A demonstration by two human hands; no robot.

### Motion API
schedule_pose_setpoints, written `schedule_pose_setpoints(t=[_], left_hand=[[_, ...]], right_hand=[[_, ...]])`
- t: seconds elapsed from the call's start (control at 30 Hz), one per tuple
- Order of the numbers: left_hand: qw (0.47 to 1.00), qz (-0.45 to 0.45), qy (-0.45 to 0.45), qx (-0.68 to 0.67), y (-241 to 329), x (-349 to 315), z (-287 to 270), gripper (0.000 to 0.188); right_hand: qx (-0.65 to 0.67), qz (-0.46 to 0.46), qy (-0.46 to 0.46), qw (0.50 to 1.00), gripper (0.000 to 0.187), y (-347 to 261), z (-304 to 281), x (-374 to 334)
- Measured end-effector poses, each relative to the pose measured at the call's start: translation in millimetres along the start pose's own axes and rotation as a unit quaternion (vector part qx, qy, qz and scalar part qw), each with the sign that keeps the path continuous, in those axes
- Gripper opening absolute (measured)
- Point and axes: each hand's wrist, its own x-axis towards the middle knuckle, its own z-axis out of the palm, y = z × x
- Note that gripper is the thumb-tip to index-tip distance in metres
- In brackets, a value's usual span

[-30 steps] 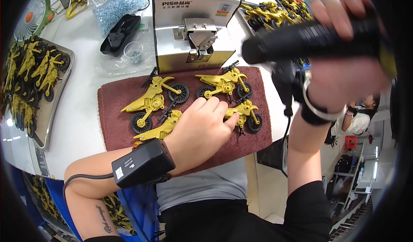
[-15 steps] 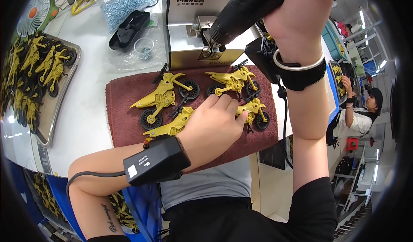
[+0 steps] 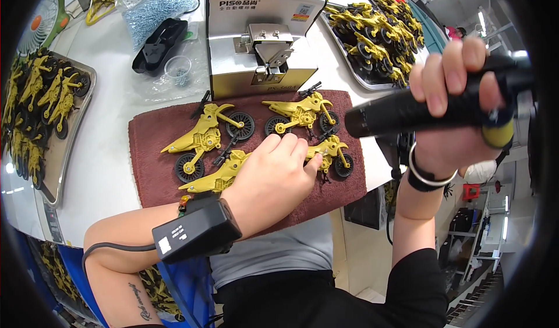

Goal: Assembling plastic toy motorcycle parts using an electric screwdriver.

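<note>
Several yellow toy motorcycles with black wheels lie on a brown towel (image 3: pixel 150 144). My left hand (image 3: pixel 268 179) reaches over the lower pair, its fingers curled down on the lower right toy motorcycle (image 3: pixel 332 149) and the thumb against its yellow body. Partly under this hand is the lower left toy motorcycle (image 3: pixel 215 175). The upper left toy motorcycle (image 3: pixel 201 136) and the upper right toy motorcycle (image 3: pixel 303 113) lie beyond it. My right hand (image 3: pixel 435 86) grips a black electric screwdriver (image 3: pixel 381 113), held up at the towel's right side. Its tip cannot be made out.
Behind the towel stands a metal screw feeder (image 3: pixel 233 39). To its left are a bag of screws (image 3: pixel 154 16), a black tray (image 3: pixel 160 45) and a small clear cup (image 3: pixel 177 69). Metal trays of toy motorcycles stand left (image 3: pixel 75 124) and far right (image 3: pixel 364 80).
My right hand has swung the screwdriver away from the screw feeder, to the right and nearer. The left hand stays on the toy motorcycles. The whole view has shifted slightly.
</note>
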Motion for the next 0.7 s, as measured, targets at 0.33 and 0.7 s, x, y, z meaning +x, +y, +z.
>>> schedule_pose_setpoints(t=[0.33, 0.7], left_hand=[[1.000, 0.004, 0.001, 0.006, 1, 0, -2, 0.032], [1.000, -0.004, -0.004, 0.015, 3, 2, -3, 0.032]], right_hand=[[-0.028, -0.078, 0.101, 0.991, 0.031, 14, -2, -49], [-0.047, -0.085, 0.107, 0.989, 0.032, 48, 17, -48]])
